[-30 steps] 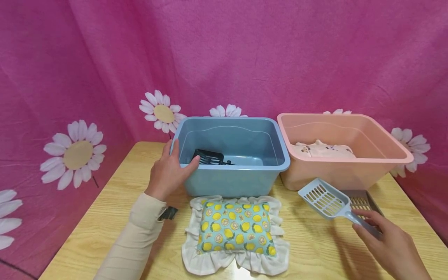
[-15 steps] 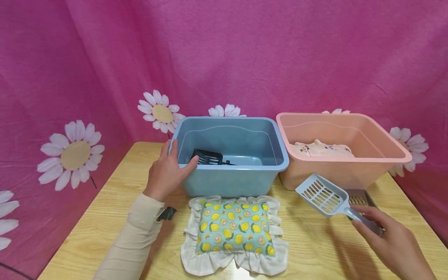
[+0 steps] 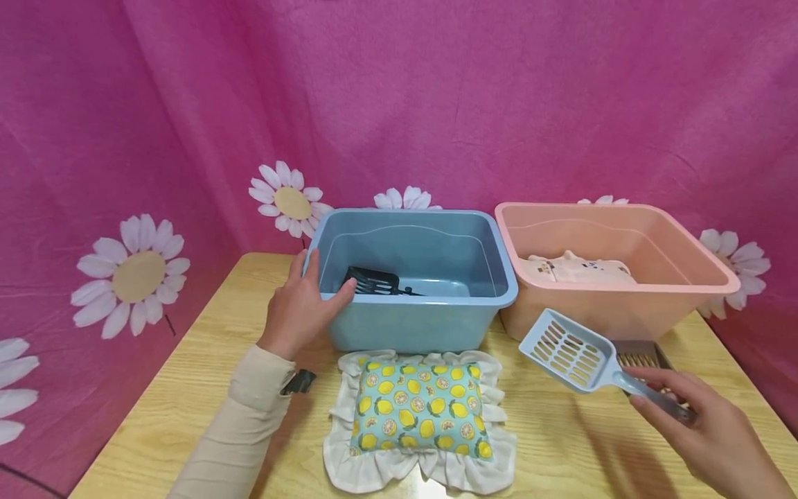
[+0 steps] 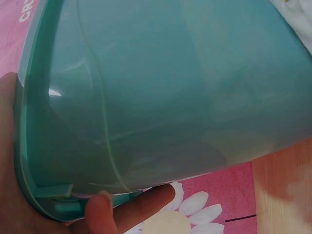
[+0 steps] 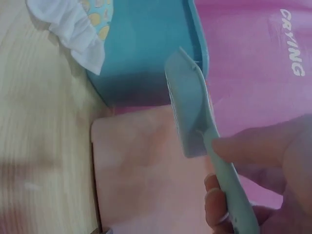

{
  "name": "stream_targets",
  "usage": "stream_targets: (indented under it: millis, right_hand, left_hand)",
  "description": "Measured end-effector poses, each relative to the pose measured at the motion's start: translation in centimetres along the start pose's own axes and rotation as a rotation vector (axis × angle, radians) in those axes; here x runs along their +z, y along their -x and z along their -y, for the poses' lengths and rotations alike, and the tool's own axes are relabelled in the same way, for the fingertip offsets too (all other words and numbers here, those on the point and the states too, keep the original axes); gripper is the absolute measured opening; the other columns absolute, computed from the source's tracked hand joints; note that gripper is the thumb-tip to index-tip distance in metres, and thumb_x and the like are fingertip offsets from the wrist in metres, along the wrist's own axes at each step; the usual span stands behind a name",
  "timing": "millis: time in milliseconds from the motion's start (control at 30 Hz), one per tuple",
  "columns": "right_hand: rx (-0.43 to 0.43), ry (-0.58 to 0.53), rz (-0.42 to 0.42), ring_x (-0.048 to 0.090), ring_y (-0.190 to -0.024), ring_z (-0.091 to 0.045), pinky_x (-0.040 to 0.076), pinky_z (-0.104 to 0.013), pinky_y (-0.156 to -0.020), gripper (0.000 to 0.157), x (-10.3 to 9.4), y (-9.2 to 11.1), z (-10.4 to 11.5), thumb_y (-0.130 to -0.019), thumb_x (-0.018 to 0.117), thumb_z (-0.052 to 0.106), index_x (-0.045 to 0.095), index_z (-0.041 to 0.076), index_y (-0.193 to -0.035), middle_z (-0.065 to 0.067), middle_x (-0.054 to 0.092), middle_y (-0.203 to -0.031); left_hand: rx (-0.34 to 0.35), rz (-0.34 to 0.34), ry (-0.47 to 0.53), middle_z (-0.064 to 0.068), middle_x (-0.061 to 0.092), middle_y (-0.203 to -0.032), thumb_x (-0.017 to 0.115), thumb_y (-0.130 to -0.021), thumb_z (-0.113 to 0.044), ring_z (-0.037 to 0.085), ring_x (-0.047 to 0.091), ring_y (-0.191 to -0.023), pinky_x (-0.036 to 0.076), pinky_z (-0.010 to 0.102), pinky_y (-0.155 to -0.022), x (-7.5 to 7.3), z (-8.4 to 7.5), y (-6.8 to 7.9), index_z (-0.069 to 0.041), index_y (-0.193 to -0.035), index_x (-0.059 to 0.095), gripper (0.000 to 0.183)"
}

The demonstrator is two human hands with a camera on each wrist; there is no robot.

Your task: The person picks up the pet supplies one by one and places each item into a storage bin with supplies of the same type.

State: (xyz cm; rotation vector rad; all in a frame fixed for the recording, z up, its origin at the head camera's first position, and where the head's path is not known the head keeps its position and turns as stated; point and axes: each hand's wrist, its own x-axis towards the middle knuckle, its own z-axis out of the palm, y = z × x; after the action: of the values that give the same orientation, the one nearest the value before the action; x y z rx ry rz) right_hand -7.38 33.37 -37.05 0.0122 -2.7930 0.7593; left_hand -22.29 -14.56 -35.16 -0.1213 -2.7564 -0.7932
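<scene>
- At 6 o'clock, nearest the person, lies the lemon-print pillow [image 3: 418,409], its ruffle close to the blue bin's front wall; a low sweep could snag that frill, so a raised path seems wiser.
- At 4 o'clock, the right hand [image 3: 717,419] has its fingers curled round the handle of the light blue scoop [image 3: 570,353]. The slotted head points to 10 o'clock, raised off the tabletop [image 3: 181,388] before the pink bin. A firm hold well down the handle should stop the head twisting; lifting it above both rims before any sideways move would avoid a knock.
- Also toward 4 o'clock, partly behind that handle, 1 grey slotted scoop [image 3: 637,356] rests on the tabletop; best given clearance.
- At 8 o'clock, the left hand [image 3: 299,308] grasps the near-left corner of the blue bin [image 3: 405,326]. Light, steady pressure should suffice; pulling could tip it.
- Inside that bin, toward its own 8 o'clock, lies 1 black slotted scoop [image 3: 374,281].
- At 3 o'clock, the pink bin [image 3: 623,308] holds 1 pale patterned soft item [image 3: 576,269].
- At 12 o'clock, farthest, hangs the daisy-print curtain [image 3: 399,104].
</scene>
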Motion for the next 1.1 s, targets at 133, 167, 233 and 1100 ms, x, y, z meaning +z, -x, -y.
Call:
stream_targets:
  millis: [133, 167, 233, 1100]
  right_hand:
    - [0.006, -0.049, 0.008, 0.048, -0.069, -0.003, 0.045, -0.021, -0.05, 0.031, -0.2, 0.2, 0.3, -0.09, 0.069, 0.024, 0.066, 0.015, -0.119, -0.004, 0.061, -0.101]
    - [-0.001, -0.059, 0.003, 0.049, -0.068, -0.004, 0.045, -0.022, -0.05, 0.031, -0.3, 0.2, 0.4, -0.09, 0.069, 0.023, 0.066, 0.015, -0.119, -0.002, 0.06, -0.1]
    - [-0.017, -0.079, -0.007, 0.049, -0.067, -0.005, 0.044, -0.022, -0.049, 0.031, -0.5, 0.2, 0.5, -0.089, 0.07, 0.021, 0.067, 0.016, -0.119, 0.002, 0.059, -0.099]
    - [-0.209, -0.245, -0.036, 0.054, -0.08, -0.005, 0.047, -0.011, -0.064, 0.039, -1.5, -1.8, 4.3, -0.084, 0.073, 0.005, 0.068, 0.016, -0.12, 0.005, 0.061, -0.104]
  left_hand:
    - [-0.005, 0.007, 0.001, 0.015, 0.023, -0.156, 0.055, -0.085, -0.061, 0.043, 0.052, -0.118, 0.048, 0.06, -0.089, -0.1, 0.0, -0.1, -0.009, -0.154, 0.022, 0.092]
    - [-0.006, 0.009, 0.002, 0.015, 0.023, -0.156, 0.055, -0.085, -0.061, 0.043, 0.052, -0.118, 0.048, 0.06, -0.089, -0.1, 0.0, -0.1, -0.009, -0.154, 0.021, 0.093]
    - [-0.008, 0.011, 0.002, 0.015, 0.023, -0.156, 0.055, -0.085, -0.061, 0.043, 0.052, -0.118, 0.048, 0.059, -0.089, -0.1, 0.0, -0.1, -0.009, -0.154, 0.021, 0.093]
    - [-0.014, 0.004, 0.008, 0.014, 0.023, -0.155, 0.056, -0.084, -0.061, 0.042, 0.052, -0.118, 0.047, 0.061, -0.09, 0.0, 0.1, -0.1, -0.01, -0.154, 0.022, 0.093]
